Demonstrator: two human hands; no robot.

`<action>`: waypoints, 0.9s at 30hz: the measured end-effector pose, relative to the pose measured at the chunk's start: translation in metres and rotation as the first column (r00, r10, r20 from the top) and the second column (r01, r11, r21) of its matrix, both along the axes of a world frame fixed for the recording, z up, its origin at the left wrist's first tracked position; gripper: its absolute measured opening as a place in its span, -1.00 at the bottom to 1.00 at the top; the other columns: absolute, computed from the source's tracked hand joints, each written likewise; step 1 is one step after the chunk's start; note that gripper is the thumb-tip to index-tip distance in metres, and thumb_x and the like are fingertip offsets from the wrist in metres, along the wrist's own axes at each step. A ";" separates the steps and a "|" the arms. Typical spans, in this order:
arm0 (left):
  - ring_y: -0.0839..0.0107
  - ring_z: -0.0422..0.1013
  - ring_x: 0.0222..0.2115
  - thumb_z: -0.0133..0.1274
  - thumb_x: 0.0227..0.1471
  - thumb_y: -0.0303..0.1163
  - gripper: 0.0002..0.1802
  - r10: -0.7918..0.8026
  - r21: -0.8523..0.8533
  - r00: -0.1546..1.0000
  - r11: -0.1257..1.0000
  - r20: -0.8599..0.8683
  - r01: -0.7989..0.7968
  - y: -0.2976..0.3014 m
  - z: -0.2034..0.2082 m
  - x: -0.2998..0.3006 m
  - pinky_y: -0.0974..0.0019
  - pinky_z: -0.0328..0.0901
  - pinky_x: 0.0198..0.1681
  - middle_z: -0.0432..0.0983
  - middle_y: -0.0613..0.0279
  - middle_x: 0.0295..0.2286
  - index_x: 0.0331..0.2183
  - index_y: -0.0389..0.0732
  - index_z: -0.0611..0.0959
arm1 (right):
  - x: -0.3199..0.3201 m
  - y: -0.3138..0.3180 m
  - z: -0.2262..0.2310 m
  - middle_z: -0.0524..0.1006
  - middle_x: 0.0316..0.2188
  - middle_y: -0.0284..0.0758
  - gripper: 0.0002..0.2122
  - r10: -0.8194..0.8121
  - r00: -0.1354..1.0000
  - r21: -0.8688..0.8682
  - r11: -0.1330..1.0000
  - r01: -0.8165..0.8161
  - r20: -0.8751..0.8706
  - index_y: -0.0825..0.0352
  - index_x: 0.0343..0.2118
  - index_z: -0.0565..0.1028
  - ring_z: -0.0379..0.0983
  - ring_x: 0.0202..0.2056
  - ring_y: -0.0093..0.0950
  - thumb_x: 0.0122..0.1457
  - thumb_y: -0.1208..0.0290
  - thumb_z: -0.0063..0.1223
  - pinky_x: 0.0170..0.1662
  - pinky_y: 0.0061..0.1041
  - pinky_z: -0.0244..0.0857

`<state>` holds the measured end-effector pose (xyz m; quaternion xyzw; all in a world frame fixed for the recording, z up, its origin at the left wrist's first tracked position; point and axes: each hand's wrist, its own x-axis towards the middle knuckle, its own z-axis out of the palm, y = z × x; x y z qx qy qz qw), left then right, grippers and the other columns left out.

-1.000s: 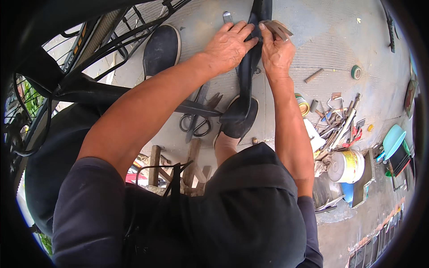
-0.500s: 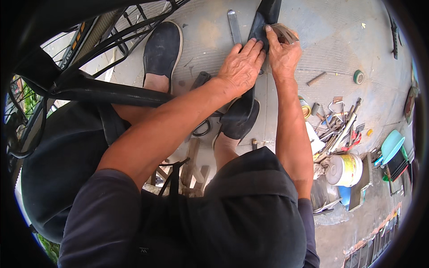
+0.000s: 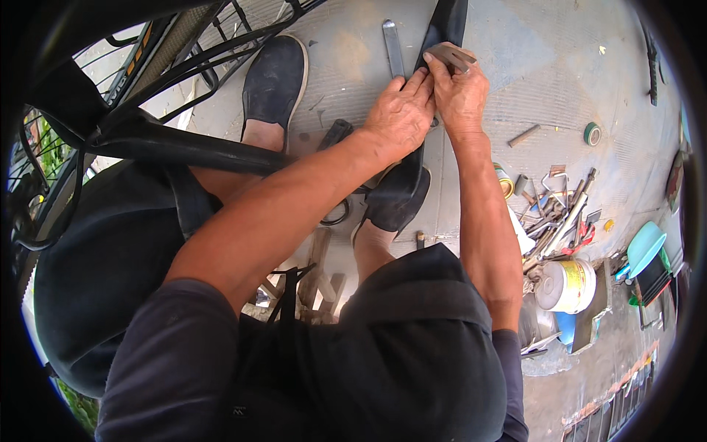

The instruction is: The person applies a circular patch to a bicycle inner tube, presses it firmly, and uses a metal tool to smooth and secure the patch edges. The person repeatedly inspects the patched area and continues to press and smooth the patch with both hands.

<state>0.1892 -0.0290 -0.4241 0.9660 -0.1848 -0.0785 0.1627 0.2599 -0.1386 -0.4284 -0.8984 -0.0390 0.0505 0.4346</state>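
A black rubber inner tube (image 3: 446, 23) runs down from the top edge and under my hands, then on toward my right shoe. My left hand (image 3: 401, 114) presses its fingers together on the tube, holding it. Right beside it, my right hand (image 3: 462, 99) pinches a flat brown strip (image 3: 451, 56) against the tube. The strip looks folded or forked at its free end; its exact kind is unclear. A flat metal lever (image 3: 391, 48) lies on the floor just beyond my left fingers. The stretch of tube under both hands is hidden.
A bicycle (image 3: 184, 151) with black frame and spokes fills the left. At right are a pile of hand tools (image 3: 563, 210), a white tub (image 3: 565, 286), a can (image 3: 504, 180), a green tape roll (image 3: 592, 133), a short rod (image 3: 524, 135) and a turquoise dustpan (image 3: 646, 249).
My right hand and the brown strip have moved slightly left, closer to my left hand. The strip has turned over the tube. My left hand stays on the tube, and the view has shifted a little.
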 end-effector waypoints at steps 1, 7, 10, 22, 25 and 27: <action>0.17 0.22 0.16 -0.08 0.05 -0.40 -0.58 0.011 -0.029 1.000 1.000 0.023 -0.010 0.000 -0.002 0.000 0.16 0.11 0.11 0.37 -0.03 0.06 -0.05 -0.35 0.55 | 0.004 0.001 0.006 0.60 -0.33 -0.31 -0.90 -0.001 1.000 0.047 0.999 0.001 -0.002 0.35 -0.39 0.61 0.51 -0.26 -0.28 0.06 0.45 0.18 -0.20 -0.41 0.39; 0.19 0.21 0.16 -0.09 0.06 -0.38 -0.55 -0.029 0.045 0.998 0.999 -0.059 0.032 -0.002 0.004 -0.006 0.15 0.08 0.15 0.37 0.00 0.06 -0.02 -0.34 0.53 | -0.002 -0.006 0.003 0.60 -0.33 -0.33 -0.90 0.159 0.980 -0.026 0.987 -0.157 0.122 0.33 -0.38 0.61 0.50 -0.24 -0.29 0.09 0.42 0.16 -0.17 -0.39 0.39; 0.18 0.21 0.16 -0.07 0.04 -0.38 -0.55 -0.003 0.034 1.000 0.999 0.027 0.002 -0.002 -0.003 0.000 0.15 0.08 0.15 0.37 0.01 0.06 -0.02 -0.34 0.54 | 0.008 -0.002 0.010 0.60 -0.29 -0.32 -0.90 0.128 0.990 -0.026 0.992 -0.127 0.052 0.34 -0.39 0.61 0.50 -0.23 -0.28 0.07 0.44 0.18 -0.15 -0.39 0.40; 0.02 0.37 0.01 -0.06 -0.01 -0.54 -0.60 0.256 -0.365 0.952 0.881 -0.167 -0.301 0.012 0.014 0.016 0.12 0.28 0.10 0.43 0.00 0.00 -0.07 -0.32 0.56 | -0.015 -0.041 0.024 0.50 -0.58 -0.30 -0.63 -0.501 0.719 0.220 0.725 0.653 -0.481 0.52 -0.30 0.55 0.40 -0.58 -0.57 0.16 0.19 0.17 -0.49 -0.55 0.33; 0.03 0.42 -0.05 -0.04 0.03 -0.50 -0.65 0.396 -0.332 0.871 0.812 -0.290 -0.480 0.016 0.025 0.033 0.12 0.31 0.03 0.46 0.00 -0.04 -0.10 -0.28 0.58 | -0.016 -0.047 0.012 0.52 -0.49 -0.28 -0.70 -0.528 0.601 0.203 0.626 0.753 -0.600 0.48 -0.28 0.51 0.40 -0.54 -0.57 0.18 0.26 0.18 -0.51 -0.58 0.33; 0.05 0.45 -0.09 -0.03 0.05 -0.46 -0.67 0.515 -0.227 0.779 0.761 -0.358 -0.607 0.017 0.028 0.043 0.13 0.32 -0.01 0.48 0.01 -0.07 -0.10 -0.27 0.59 | -0.017 -0.050 0.005 0.52 -0.45 -0.27 -0.70 -0.513 0.551 0.207 0.580 0.788 -0.658 0.49 -0.26 0.51 0.41 -0.53 -0.56 0.19 0.27 0.18 -0.50 -0.56 0.36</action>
